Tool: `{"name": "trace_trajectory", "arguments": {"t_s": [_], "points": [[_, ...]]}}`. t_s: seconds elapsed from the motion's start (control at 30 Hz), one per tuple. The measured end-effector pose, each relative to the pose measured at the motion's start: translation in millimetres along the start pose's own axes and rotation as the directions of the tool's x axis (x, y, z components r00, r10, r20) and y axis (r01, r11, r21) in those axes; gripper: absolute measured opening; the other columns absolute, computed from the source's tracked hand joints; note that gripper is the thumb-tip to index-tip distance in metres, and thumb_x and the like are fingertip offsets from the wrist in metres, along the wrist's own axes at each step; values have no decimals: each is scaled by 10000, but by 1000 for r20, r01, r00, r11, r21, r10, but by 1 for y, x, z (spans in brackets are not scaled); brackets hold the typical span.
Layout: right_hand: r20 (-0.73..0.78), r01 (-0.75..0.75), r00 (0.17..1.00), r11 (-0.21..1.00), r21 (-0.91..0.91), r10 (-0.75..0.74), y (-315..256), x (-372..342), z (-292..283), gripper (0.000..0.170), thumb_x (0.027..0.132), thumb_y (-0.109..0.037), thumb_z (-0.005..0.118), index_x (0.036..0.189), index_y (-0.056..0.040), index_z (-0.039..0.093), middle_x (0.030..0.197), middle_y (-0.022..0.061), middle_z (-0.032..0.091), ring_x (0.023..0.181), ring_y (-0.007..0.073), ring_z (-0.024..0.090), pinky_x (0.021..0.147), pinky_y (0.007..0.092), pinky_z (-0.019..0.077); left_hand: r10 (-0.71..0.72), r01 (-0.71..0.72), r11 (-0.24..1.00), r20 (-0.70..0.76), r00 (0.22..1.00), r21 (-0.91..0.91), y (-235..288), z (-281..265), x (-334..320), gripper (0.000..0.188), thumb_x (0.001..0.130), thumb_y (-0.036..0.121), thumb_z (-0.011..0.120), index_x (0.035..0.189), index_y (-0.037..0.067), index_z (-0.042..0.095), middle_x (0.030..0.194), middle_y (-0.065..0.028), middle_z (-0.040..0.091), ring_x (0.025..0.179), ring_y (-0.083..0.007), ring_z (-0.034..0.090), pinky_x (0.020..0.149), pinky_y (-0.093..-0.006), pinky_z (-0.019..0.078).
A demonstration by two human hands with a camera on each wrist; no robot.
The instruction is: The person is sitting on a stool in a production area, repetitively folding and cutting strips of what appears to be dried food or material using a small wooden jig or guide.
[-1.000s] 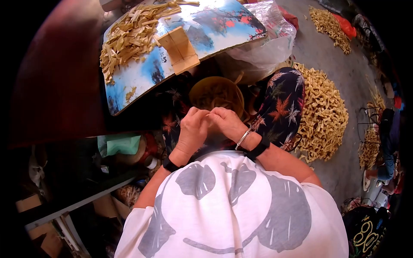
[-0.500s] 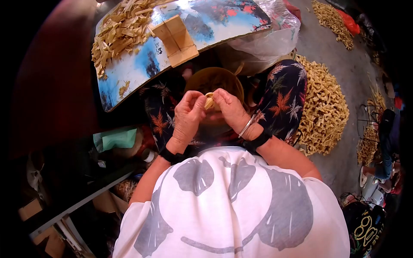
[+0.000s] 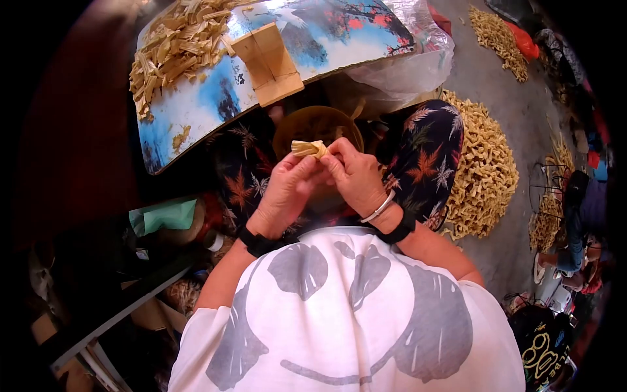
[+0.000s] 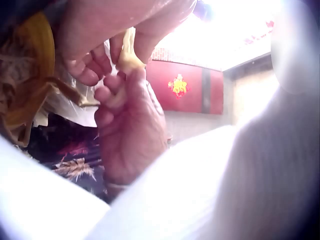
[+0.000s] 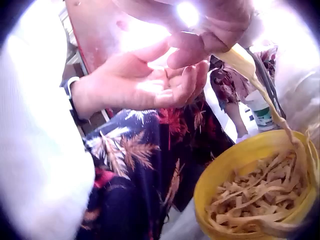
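Observation:
In front of the chest, both hands are at a pale yellow strip point(image 3: 305, 149), folded into a small bundle with a fanned, pleated end pointing left. My left hand point(image 3: 286, 188) pinches it from below, thumb laid against it. On its other side, my right hand point(image 3: 358, 181) grips the gathered end between thumb and fingers. The left wrist view shows the strip point(image 4: 128, 49) narrowing between both hands' fingertips. Just beyond the hands, between the knees, is a yellow bucket point(image 5: 215, 167) holding many small strip pieces.
A picture-printed tabletop point(image 3: 202, 104) ahead carries a heap of dry strips point(image 3: 176, 49) and a small wooden stand point(image 3: 268, 65). A large pile of knotted pieces point(image 3: 483, 170) lies on the floor at the right. A clear plastic bag point(image 3: 418, 65) hangs beside the tabletop.
The hands were together, then parted slightly and rose toward the bucket. The strip, hidden at first, now shows with its fanned end turned left.

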State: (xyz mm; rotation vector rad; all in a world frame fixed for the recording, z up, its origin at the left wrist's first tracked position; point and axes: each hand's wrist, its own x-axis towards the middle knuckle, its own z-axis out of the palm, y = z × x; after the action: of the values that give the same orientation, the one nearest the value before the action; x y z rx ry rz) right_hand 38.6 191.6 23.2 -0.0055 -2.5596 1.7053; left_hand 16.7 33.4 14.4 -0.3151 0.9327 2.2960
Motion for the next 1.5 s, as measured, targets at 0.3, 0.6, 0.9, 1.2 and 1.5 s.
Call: {"name": "trace_trajectory", "arguments": {"t_s": [0.3, 0.6, 0.9, 1.2, 1.5], "points": [[-26, 102, 995, 983, 155, -99, 17, 16, 4, 258, 937, -195, 641, 1104, 1, 619, 949, 121, 683, 785, 209, 683, 697, 301, 549, 231, -221, 847, 41, 972, 483, -5, -19, 10, 161, 989, 135, 575, 1124, 49, 590, 1037, -54, 645, 906, -130, 621, 830, -276, 511], [147, -298, 954, 786, 542, 261, 29, 21, 12, 218, 946, -184, 625, 1039, 9, 668, 906, 64, 697, 779, 133, 651, 704, 258, 518, 173, -164, 937, -4, 985, 308, 3, -5, -6, 142, 961, 97, 599, 1086, 37, 567, 970, -21, 617, 837, -82, 586, 753, -216, 484], [-23, -115, 991, 935, 336, 130, 21, 22, 10, 193, 926, -179, 640, 981, 5, 656, 889, 78, 673, 766, 156, 641, 710, 276, 511, 101, -92, 938, -11, 995, 333, 7, -5, -13, 156, 954, 112, 623, 1090, 48, 663, 853, 33, 594, 578, -6, 365, 510, -164, 292], [75, -79, 996, 893, 443, 51, 25, 23, 30, 236, 836, -210, 750, 916, -36, 612, 774, -13, 604, 648, 38, 493, 574, 227, 437, 154, -148, 973, -17, 988, 177, 1, -12, -3, 101, 960, 129, 623, 1038, 75, 590, 745, 57, 505, 549, -12, 357, 480, -165, 272], [378, -365, 904, 819, 443, 198, 7, 31, 4, 181, 851, -180, 731, 936, -60, 627, 737, -48, 571, 643, 25, 491, 544, 194, 399, 64, -47, 924, -34, 997, 379, 15, -9, -12, 127, 978, 182, 608, 988, 62, 650, 657, 93, 435, 527, -2, 317, 471, -172, 235]]}}
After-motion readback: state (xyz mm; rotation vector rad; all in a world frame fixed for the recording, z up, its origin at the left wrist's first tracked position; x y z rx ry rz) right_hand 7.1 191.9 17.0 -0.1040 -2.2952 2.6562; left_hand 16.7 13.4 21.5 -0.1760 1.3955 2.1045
